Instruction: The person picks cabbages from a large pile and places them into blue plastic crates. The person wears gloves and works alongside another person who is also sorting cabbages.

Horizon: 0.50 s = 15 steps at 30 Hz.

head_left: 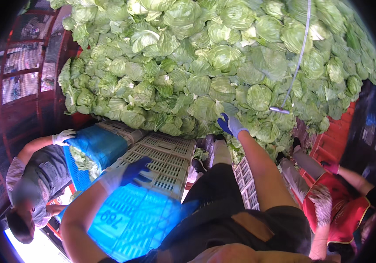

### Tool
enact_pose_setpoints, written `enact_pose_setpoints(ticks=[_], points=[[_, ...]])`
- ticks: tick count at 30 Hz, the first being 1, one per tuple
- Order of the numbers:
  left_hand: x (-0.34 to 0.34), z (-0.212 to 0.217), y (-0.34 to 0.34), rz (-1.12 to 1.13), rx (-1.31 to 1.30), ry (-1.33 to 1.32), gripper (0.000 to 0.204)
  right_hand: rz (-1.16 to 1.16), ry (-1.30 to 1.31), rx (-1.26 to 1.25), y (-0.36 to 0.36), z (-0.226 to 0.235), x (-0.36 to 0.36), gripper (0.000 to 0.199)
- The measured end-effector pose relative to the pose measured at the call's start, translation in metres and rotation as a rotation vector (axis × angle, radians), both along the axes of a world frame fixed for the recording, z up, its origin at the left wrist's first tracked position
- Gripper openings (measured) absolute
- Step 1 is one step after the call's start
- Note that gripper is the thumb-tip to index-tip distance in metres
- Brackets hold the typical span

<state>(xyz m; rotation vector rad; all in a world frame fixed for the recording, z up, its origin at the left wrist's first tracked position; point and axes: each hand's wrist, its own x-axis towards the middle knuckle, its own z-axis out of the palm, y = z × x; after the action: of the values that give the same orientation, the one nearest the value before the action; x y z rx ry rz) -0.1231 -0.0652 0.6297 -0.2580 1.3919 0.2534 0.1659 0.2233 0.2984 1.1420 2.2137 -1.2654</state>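
My left hand (132, 173), in a blue and white glove, is over the side of a plastic crate stack, its fingers spread. The crates there are a slatted pale crate (164, 151) and a blue crate (131, 221); whether the hand touches them I cannot tell. My right hand (232, 124), gloved alike, reaches forward with thumb and fingers apart and nothing in it. It is at the lower front of a tall heap of green cabbages (227, 57), close to one round cabbage (259, 97).
At left, a person (43, 171) in grey has a white-gloved hand on a blue crate (96, 144) holding cabbages. A person in a red vest (337, 206) bends at right. A thin white rod (301, 57) with a crossbar stands before the heap. Another pale crate (246, 182) is beside my leg.
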Motion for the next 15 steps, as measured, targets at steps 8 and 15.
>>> enact_pose_setpoints(ticks=[8,15], points=[[0.129,-0.604,-0.044,1.15,0.634,-0.693,0.045,0.091,0.162,-0.035,0.015,-0.149,-0.113,0.049],[0.162,-0.628,0.124,1.847,0.742,-0.473,0.068,0.24,-0.056,0.706,-0.044,-0.237,-0.132,0.048]])
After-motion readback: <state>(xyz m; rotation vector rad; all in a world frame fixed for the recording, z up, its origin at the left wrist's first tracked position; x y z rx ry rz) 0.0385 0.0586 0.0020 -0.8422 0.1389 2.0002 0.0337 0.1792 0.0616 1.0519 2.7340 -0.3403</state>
